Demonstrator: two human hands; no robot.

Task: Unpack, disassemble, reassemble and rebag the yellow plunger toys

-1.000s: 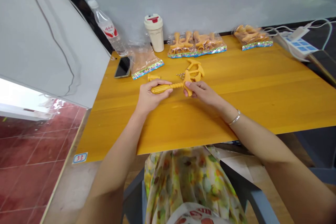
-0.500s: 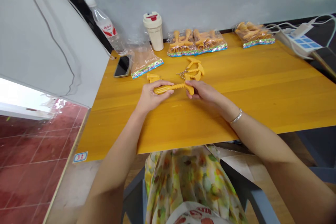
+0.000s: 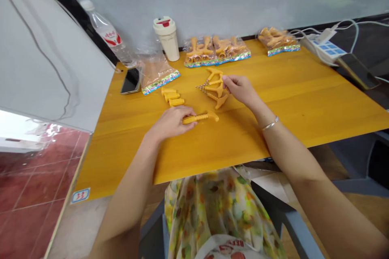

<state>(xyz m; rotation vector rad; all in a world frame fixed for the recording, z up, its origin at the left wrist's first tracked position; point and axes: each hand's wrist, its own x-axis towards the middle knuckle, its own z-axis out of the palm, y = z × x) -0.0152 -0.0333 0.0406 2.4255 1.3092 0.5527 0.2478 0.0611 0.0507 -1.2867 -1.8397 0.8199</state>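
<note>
My left hand (image 3: 176, 121) is closed around the ribbed end of a yellow corkscrew (image 3: 208, 116), just above the tabletop. Its curved handle points right. My right hand (image 3: 238, 88) pinches the handle end of one of three loose corkscrews (image 3: 219, 90), partly covering it with thumb and finger. These have yellow T-shaped handles, and their metal spiral tips point left. Several short yellow ribbed sleeves (image 3: 172, 96) lie side by side beyond my left hand.
Bags of yellow pieces (image 3: 215, 52) and another bag (image 3: 278, 40) line the wall. A flattened clear bag (image 3: 156, 71), phone (image 3: 130, 81), bottle (image 3: 107, 34) and cream cup (image 3: 167, 38) stand or lie at back left. A power strip (image 3: 330, 48) with cables is at right.
My right hand has let go of the held corkscrew's handle and moved up to the loose ones. My left hand has lowered its corkscrew toward me. The view has shifted, showing more of the sleeves.
</note>
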